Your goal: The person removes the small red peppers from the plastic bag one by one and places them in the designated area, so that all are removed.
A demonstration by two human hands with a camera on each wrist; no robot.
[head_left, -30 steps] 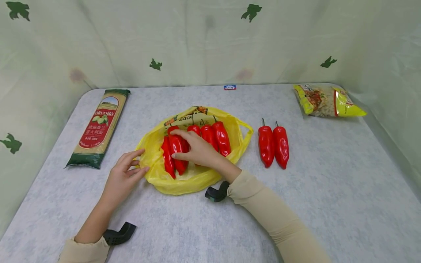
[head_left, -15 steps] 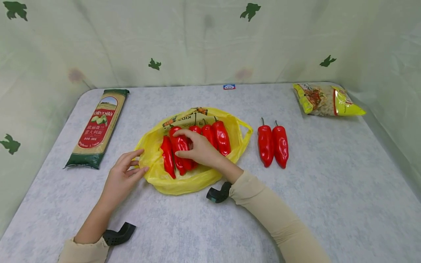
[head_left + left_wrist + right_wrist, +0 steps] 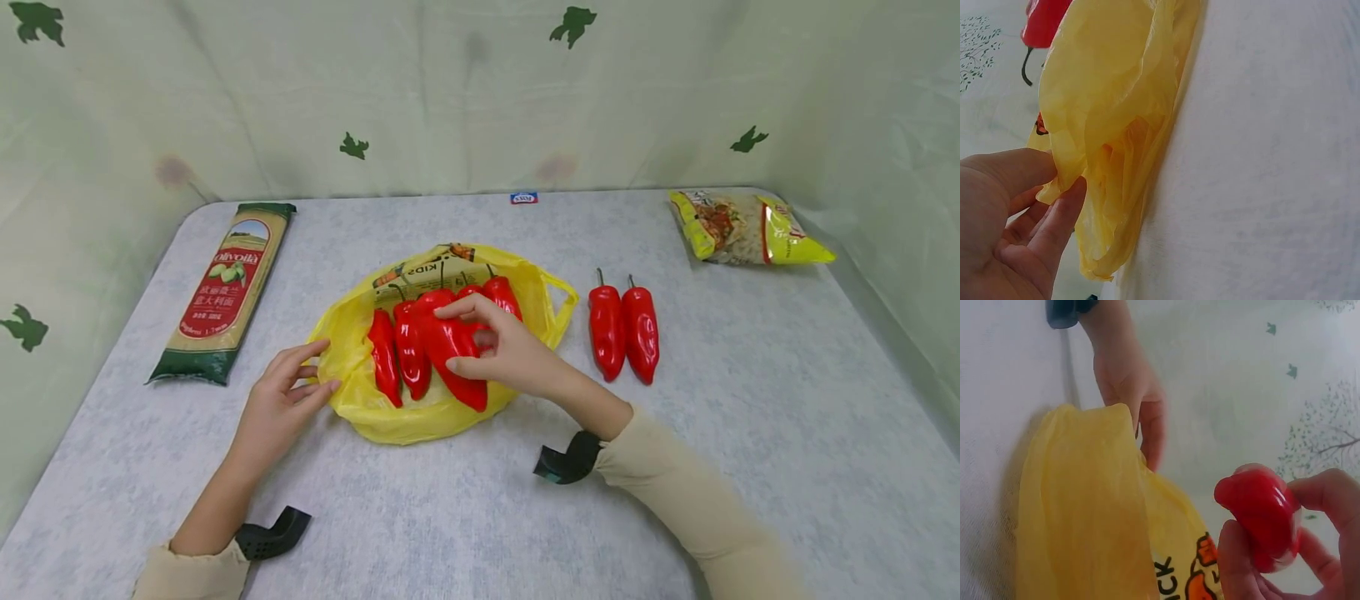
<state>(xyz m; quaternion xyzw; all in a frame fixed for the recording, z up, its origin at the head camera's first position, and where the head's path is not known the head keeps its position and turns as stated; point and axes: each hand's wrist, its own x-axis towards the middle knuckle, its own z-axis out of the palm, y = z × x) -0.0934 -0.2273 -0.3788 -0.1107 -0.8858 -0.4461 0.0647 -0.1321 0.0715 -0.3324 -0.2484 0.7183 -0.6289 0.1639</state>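
Note:
A yellow plastic bag (image 3: 401,427) lies spread with its mouth open on the table. Its left rim is pinched between thumb and fingers of my left hand (image 3: 281,408); the left wrist view shows the bag's edge (image 3: 1063,169) in that grip. My right hand (image 3: 517,346) grips a glossy red pepper (image 3: 452,346), raised above the bag and tilted. In the right wrist view the held pepper (image 3: 1266,519) sits between thumb and fingers. Several more red peppers (image 3: 384,358) lie inside the bag, some partly hidden behind the right hand.
Two red peppers (image 3: 606,333) lie side by side right of the bag. A long spaghetti pack (image 3: 228,287) is at the left. A yellow-ended food packet (image 3: 750,229) lies at the back right. A small blue-red label (image 3: 523,198) sits at the back edge.
My right hand has lifted a red pepper from among the others and moved to the right with it. The left hand stays at the bag's rim.

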